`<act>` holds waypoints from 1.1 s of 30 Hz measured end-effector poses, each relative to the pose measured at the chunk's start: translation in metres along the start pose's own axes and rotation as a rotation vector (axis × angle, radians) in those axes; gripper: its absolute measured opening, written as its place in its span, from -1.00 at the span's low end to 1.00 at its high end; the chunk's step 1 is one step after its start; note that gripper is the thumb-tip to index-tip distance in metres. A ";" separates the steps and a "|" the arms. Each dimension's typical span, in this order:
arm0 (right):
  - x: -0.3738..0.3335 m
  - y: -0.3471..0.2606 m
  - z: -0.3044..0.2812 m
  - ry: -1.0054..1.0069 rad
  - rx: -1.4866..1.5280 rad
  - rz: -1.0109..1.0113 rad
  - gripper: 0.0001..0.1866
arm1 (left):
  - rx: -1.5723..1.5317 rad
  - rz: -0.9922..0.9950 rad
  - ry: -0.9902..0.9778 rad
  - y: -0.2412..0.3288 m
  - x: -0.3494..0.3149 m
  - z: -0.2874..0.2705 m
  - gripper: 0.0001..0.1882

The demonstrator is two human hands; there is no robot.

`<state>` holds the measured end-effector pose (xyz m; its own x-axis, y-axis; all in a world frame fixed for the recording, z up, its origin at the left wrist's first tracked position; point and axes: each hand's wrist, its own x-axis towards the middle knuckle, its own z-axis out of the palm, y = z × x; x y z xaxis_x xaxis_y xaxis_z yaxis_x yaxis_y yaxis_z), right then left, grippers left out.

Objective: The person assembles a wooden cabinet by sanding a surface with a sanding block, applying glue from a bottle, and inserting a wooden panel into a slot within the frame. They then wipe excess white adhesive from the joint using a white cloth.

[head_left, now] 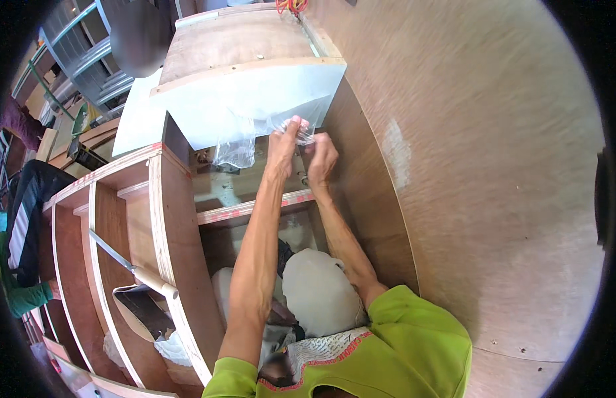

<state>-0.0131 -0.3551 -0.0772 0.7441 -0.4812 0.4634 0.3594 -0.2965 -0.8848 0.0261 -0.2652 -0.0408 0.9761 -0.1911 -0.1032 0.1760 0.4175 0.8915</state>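
Observation:
Both my arms reach forward into a plywood recess. Thumb up, my left hand (pixel 285 142) pinches a crumpled piece of clear plastic film (pixel 236 149), whose loose end hangs down on the left. Close beside it, my right hand (pixel 323 158) is curled closed at the film's right edge; its fingers seem to grip the film too, though their tips are partly hidden. Behind the film stands a white panel (pixel 208 103) of a wooden cabinet. Below my hands runs a plywood crosspiece (pixel 255 207) with red markings.
A tall curved plywood wall (pixel 493 166) rises on the right. Open plywood shelving (pixel 125 219) stands left, with a tool with a pale cylindrical handle (pixel 155 280) lying across it. Farther left are a person's dark trousers (pixel 29 205) and a metal ladder (pixel 89 56).

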 end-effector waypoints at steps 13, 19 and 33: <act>0.062 -0.026 0.029 0.028 0.136 0.091 -0.71 | 0.055 0.037 0.006 -0.001 -0.024 -0.015 -0.70; 0.047 -0.046 0.030 0.040 -0.068 -0.064 -0.72 | 0.060 -0.021 -0.012 -0.006 -0.025 -0.029 -0.58; 0.029 -0.051 0.012 0.020 -0.253 -0.387 -0.78 | -0.392 -0.076 -0.052 0.010 0.007 0.010 -0.73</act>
<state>-0.0030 -0.3436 -0.0197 0.5702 -0.3104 0.7606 0.4580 -0.6485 -0.6080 0.0337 -0.2712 -0.0282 0.9525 -0.2750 -0.1311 0.2926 0.7061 0.6449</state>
